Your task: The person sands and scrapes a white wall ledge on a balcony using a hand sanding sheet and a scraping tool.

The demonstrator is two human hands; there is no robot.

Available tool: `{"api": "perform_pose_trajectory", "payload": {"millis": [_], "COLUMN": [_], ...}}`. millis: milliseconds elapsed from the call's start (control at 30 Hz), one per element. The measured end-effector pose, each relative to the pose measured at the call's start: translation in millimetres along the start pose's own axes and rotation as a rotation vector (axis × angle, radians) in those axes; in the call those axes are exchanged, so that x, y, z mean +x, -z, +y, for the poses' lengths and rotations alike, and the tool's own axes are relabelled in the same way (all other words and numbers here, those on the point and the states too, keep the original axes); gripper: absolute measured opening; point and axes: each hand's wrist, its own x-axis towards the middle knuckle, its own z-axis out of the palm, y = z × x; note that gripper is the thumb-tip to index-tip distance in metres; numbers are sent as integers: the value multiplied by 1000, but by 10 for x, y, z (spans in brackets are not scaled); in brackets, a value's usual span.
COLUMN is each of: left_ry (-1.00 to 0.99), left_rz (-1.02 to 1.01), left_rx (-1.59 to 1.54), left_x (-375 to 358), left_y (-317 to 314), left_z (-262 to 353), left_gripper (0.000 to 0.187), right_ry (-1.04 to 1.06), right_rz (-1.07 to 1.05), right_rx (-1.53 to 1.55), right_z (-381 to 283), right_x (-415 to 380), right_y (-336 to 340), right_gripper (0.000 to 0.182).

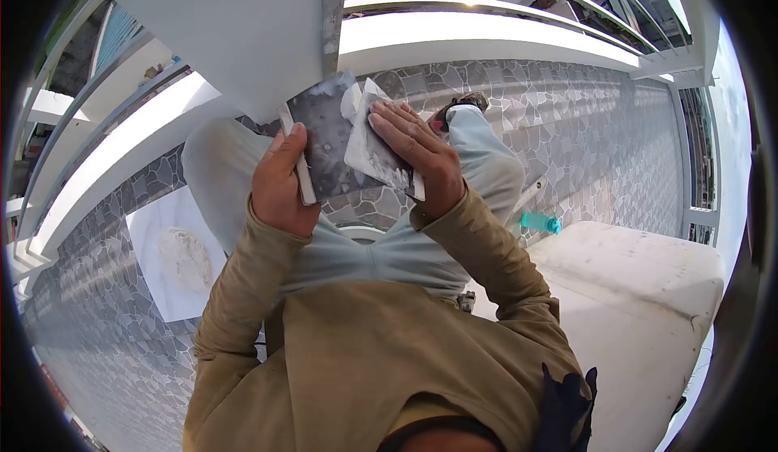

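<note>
A dark grey, square panel [324,148] with light edges and pale powdery smears is held up over my lap. My left hand [282,172] grips its left edge, with the thumb on the face. On the right part of the panel lies a white sheet or cloth [374,156], dusted with powder. My right hand [421,148] rests on that white piece, its fingers lying flat and close together over it. Whether the right thumb holds the panel's edge is hidden.
A white board [162,249] bearing a pale powdery patch [185,259] lies on the stone-patterned floor at left. At right are a turquoise bottle [540,222] and a large whitish padded slab [632,290]. A grey panel [227,30] stands ahead, with railings [502,14] beyond.
</note>
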Motion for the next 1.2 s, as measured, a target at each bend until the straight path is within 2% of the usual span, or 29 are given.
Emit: {"api": "perform_pose_trajectory", "payload": {"millis": [67, 133, 167, 200, 233, 300, 367, 433, 500, 567, 733, 767, 833, 900, 967, 1033, 1100, 1133, 1167, 1200], "left_ry": [-3, 13, 57, 107, 116, 310, 337, 369, 393, 409, 428, 454, 528, 637, 829, 944, 998, 977, 1179, 1206], "left_rz": [4, 15, 3, -5, 7, 59, 57, 4, -15, -26, 54, 50, -74, -161, -293, -595, -561, -490, -530, -561], "left_rx": [-12, -8, 143, 293, 294, 229, 250, 378, 417, 460, 585, 605, 625, 778, 927, 1340, 1520, 1555, 1532, 1567], "left_x": [20, 36, 71, 100, 143, 263, 320, 397, 521, 638, 1027, 1144, 1453, 1834, 2173, 2437, 2440, 2355, 2377, 2355], "left_y": [99, 209, 231, 258, 300, 324, 190, 89, 137, 236, 143, 148, 248, 430, 675, 969, 1169, 1250, 1298, 1290], "left_z": [34, 129, 205, 267, 321, 385, 379, 383, 372, 378, 212, 203, 208, 109, -194, -571, -881, -946, -939, -878], "left_gripper": [32, 32, 31, 30, 30, 27, 27, 28, 30, 31, 35, 35, 39, 40, 40, 37, 39, 43, 47, 48], "right_ry": [-116, -196, -279, -202, -214, 96, 82, 144, 123, 59, 74, 47, -38, -527, -592, -783, -909, -888, -863, -850], "right_rz": [9, 9, 17, 96, 92, 42, 18, -104, -134, -250, -175, -156, -330, -315, -67, -26, 78, 184, 285, 320], "right_rx": [-144, -109, -83, -97, -88, -172, -208, -181, -160, -106, -177, -178, -97, 515, 538, 605, 448, 463, 487, 480], "right_z": [260, 296, 297, 248, 234, 236, 202, 288, 389, 448, 795, 912, 1231, 1799, 2426, 2771, 3010, 3069, 3073, 3096], "right_x": [-78, -121, -109, -43, 7, 93, 188, 216, 186, 206, 194, 202, 259, 264, 315, 476, 531, 566, 607, 650], "right_y": [35, 176, 240, 304, 371, 521, 558, 552, 611, 751, 567, 623, 762, 691, 416, 48, -446, -681, -896, -1071], "right_gripper": [55, 52, 50, 43, 43, 41, 37, 37, 39, 41, 31, 31, 25, 14, 7, 20, 19, 19, 20, 25]}}
